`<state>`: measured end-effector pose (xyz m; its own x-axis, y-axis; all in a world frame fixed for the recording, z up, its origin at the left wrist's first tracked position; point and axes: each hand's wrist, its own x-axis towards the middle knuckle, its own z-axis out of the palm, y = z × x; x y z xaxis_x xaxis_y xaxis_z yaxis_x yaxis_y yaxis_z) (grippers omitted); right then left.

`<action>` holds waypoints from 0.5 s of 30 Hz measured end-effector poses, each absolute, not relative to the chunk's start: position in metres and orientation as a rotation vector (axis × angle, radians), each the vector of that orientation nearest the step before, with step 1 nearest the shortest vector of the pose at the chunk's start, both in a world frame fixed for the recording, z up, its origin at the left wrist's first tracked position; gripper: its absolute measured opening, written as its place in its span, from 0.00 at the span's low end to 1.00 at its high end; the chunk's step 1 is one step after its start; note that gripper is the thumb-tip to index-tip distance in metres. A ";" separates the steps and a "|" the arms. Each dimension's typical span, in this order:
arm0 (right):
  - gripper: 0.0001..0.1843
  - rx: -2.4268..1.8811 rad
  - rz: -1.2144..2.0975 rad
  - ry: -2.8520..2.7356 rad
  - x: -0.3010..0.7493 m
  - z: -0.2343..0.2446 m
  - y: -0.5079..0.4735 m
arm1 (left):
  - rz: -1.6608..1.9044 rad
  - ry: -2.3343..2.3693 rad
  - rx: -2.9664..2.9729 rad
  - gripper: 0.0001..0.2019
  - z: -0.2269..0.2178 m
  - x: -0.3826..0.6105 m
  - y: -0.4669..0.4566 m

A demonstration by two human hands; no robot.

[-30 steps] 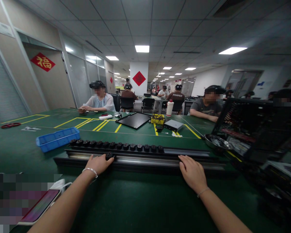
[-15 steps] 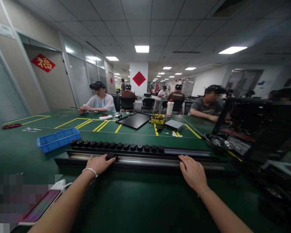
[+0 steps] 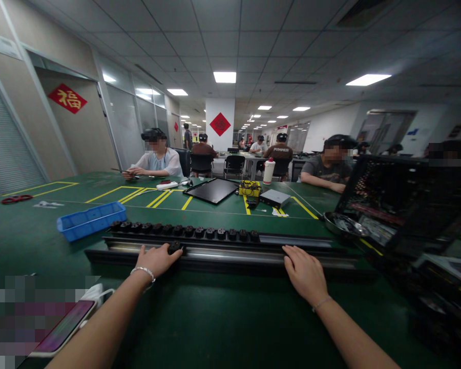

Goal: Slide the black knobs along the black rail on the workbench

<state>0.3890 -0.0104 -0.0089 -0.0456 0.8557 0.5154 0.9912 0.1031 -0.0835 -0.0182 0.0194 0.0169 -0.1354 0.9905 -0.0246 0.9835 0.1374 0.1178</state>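
Note:
A long black rail with a shiny metal channel (image 3: 230,254) lies across the table in front of me. My left hand (image 3: 157,259) is at its left part, thumb and index finger closed about a small black socket module (image 3: 174,247) seated in the channel. Flat on the rail's right part rests my right hand (image 3: 305,269), fingers stretched out and holding nothing. Behind this rail runs a second black rail (image 3: 295,241), with a row of several black socket modules (image 3: 200,232) along its left and middle part.
A blue plastic bin (image 3: 92,221) stands at left, with a phone (image 3: 65,328) nearer me. Further back are a black panel (image 3: 212,190), a grey box (image 3: 275,197) and a white bottle (image 3: 268,171). A metal bowl (image 3: 343,225) and an open computer case (image 3: 403,200) stand at right. Co-workers sit opposite.
Both hands and the rails stay practically where they were. The view has shifted very slightly. In the far background, a standing person has moved a little to the left.

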 end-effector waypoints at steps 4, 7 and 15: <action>0.21 -1.799 -0.406 -1.952 0.389 -0.008 -0.011 | 0.072 2.262 2.005 0.37 0.017 -0.017 0.021; 0.22 -1.805 -0.388 -1.951 0.389 -0.007 -0.011 | 0.062 2.235 2.022 0.35 0.019 -0.017 0.021; 0.21 -1.803 -0.389 -1.958 0.388 -0.006 -0.012 | 0.054 2.243 2.040 0.32 0.021 -0.017 0.019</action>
